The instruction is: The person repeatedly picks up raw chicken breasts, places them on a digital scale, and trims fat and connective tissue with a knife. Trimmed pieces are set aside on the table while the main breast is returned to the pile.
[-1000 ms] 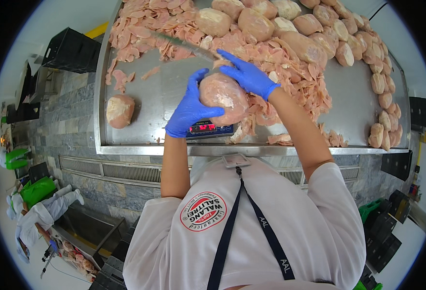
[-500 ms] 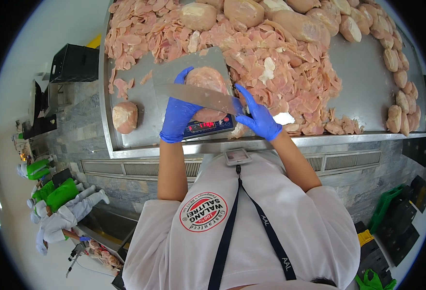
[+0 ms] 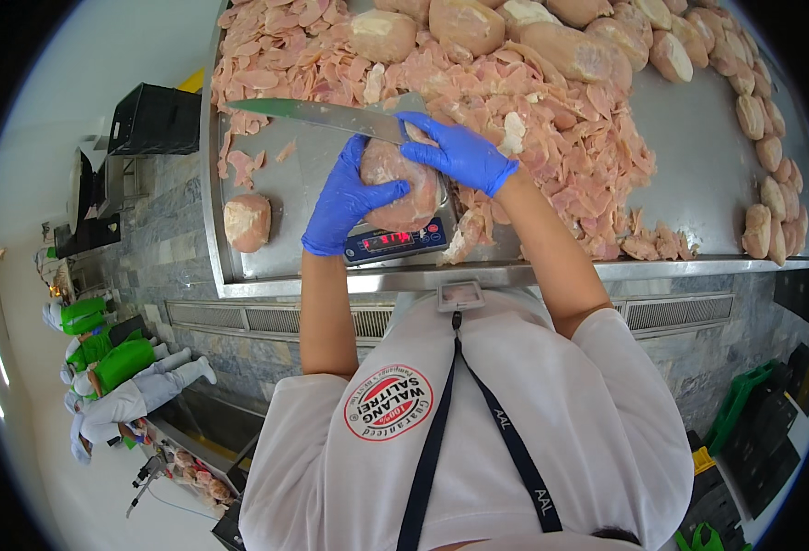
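Observation:
A long-bladed knife (image 3: 317, 114) is in my right hand (image 3: 460, 154), its blade pointing left above the far end of the scale. My right fingers are closed round the handle end, close against a rounded pink piece of meat (image 3: 393, 172). From the left, my left hand (image 3: 345, 202) grips that piece, thumb over its near side and fingers along its left. The meat is at the digital scale (image 3: 395, 242), whose red-lit display faces me; whether it rests on the plate or is lifted slightly, I cannot tell. Both hands wear blue gloves.
Thin pink meat slices (image 3: 570, 165) heap across the steel table (image 3: 689, 174). Larger rounded meat pieces (image 3: 464, 28) line its far side and right edge. One pale piece (image 3: 247, 222) sits left of the scale. A black crate (image 3: 155, 119) stands beyond the left edge; people work at lower left.
My right hand has moved up and left with the knife, from the scale's right side to the meat's far side. The blade now lies beyond the meat instead of across it.

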The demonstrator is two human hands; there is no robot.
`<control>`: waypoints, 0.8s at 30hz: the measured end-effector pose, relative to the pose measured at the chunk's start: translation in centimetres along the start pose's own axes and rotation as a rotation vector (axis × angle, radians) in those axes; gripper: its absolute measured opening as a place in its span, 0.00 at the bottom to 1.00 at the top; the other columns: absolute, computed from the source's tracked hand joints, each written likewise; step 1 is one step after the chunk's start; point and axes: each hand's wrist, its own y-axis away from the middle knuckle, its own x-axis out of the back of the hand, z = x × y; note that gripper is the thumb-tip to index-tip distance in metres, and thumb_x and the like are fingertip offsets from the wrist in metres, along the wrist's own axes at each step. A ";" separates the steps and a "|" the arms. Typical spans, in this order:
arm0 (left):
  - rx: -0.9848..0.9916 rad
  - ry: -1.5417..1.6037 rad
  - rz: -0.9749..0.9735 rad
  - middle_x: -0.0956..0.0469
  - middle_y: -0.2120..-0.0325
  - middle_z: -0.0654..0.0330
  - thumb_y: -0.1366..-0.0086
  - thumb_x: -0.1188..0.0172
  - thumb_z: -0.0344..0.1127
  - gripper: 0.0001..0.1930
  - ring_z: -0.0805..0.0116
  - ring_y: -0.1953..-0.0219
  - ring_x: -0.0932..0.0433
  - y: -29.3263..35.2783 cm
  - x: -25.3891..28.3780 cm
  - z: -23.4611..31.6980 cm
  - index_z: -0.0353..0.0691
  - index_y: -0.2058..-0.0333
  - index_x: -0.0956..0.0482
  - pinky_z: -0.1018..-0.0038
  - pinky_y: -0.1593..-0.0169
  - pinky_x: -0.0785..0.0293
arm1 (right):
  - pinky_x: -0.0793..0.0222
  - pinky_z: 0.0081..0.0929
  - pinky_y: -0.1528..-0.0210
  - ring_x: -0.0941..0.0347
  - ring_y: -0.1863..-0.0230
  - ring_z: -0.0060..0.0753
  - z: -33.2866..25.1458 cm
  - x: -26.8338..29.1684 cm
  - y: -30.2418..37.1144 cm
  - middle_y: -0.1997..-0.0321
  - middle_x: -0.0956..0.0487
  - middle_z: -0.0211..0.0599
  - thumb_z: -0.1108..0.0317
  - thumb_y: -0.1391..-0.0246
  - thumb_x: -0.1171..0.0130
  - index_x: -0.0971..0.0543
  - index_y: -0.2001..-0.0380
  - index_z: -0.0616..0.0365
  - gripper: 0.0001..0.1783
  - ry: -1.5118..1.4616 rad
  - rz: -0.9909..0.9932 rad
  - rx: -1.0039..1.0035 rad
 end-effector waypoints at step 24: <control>-0.144 -0.153 0.144 0.30 0.42 0.53 0.47 0.26 0.43 0.42 0.58 0.40 0.30 0.6 3.1 -0.1 0.35 0.37 0.36 0.66 0.37 0.34 | 0.28 0.29 0.62 0.24 0.66 0.31 -0.7 -0.5 -1.2 0.62 0.20 0.42 0.47 0.41 0.41 0.49 0.27 0.48 0.46 -0.300 0.232 -0.073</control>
